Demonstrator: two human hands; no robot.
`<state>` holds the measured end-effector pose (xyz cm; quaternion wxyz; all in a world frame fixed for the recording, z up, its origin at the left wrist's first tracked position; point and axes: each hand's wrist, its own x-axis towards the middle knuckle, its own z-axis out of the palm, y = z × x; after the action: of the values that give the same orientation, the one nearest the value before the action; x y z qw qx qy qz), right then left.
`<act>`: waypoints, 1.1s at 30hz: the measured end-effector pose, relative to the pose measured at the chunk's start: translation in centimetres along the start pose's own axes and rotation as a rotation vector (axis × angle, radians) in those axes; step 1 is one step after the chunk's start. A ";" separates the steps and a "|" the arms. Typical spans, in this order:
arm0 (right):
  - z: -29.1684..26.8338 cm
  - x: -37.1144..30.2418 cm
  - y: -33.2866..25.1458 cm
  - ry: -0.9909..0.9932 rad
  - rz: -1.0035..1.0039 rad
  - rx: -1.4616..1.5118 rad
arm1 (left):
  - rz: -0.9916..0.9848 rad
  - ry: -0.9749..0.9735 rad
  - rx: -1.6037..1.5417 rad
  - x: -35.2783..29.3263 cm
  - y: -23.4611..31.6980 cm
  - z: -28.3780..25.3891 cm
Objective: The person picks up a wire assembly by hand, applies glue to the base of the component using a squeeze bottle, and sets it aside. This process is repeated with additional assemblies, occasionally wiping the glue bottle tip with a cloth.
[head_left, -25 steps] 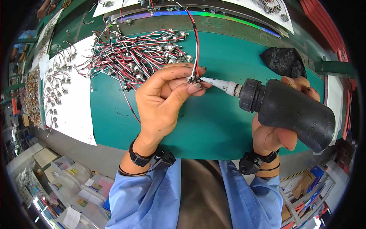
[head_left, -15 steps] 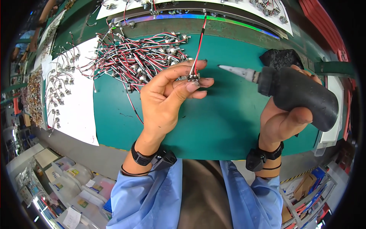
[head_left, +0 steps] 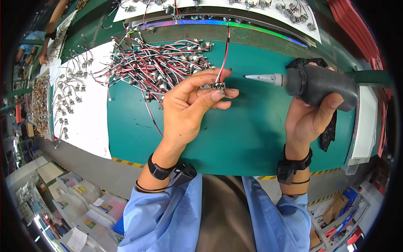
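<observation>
My left hand pinches a small metal part between thumb and fingers; red and black wires run up from it. My right hand grips a black squeeze bottle with a pale pointed nozzle. The nozzle tip points left and stops a short way right of the part, not touching it. Both hands hover over the green mat.
A heap of wired parts with red, black and white leads lies at the mat's back left. White sheets hold more small parts at the left. A black cloth lies behind my right hand. Bins stand below the bench edge.
The bottle's nozzle was touching the part in my left hand; my right hand has drawn the bottle away to the right and up. My left hand still holds the part.
</observation>
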<state>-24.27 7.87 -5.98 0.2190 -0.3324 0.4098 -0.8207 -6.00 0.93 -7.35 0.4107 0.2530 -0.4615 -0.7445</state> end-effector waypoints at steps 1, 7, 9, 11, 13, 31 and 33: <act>0.2 0.0 0.1 0.017 0.021 0.030 | -0.002 -0.004 0.001 0.0 0.0 0.0; 0.2 -0.1 0.4 0.060 0.079 0.102 | -0.006 -0.015 -0.021 0.0 -0.1 -0.1; 0.4 0.0 0.4 0.037 0.119 0.115 | -0.010 -0.023 -0.025 0.0 -0.1 -0.1; 0.2 0.0 0.4 0.025 0.137 0.122 | -0.018 -0.024 -0.026 0.0 0.0 -0.1; -0.6 0.3 0.5 0.004 0.233 0.198 | -0.035 -0.026 -0.026 0.0 0.1 -0.1; -3.6 3.1 3.3 0.121 0.479 0.689 | 0.236 0.065 -0.140 -2.1 2.9 -1.1; -3.6 3.1 3.7 0.097 0.491 0.709 | 0.364 0.181 -0.029 -4.2 5.0 -2.8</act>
<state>-28.66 5.76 -9.45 0.4888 -0.0906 0.1794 -0.8489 0.22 1.92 -4.08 0.5820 0.2255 -0.4498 -0.6388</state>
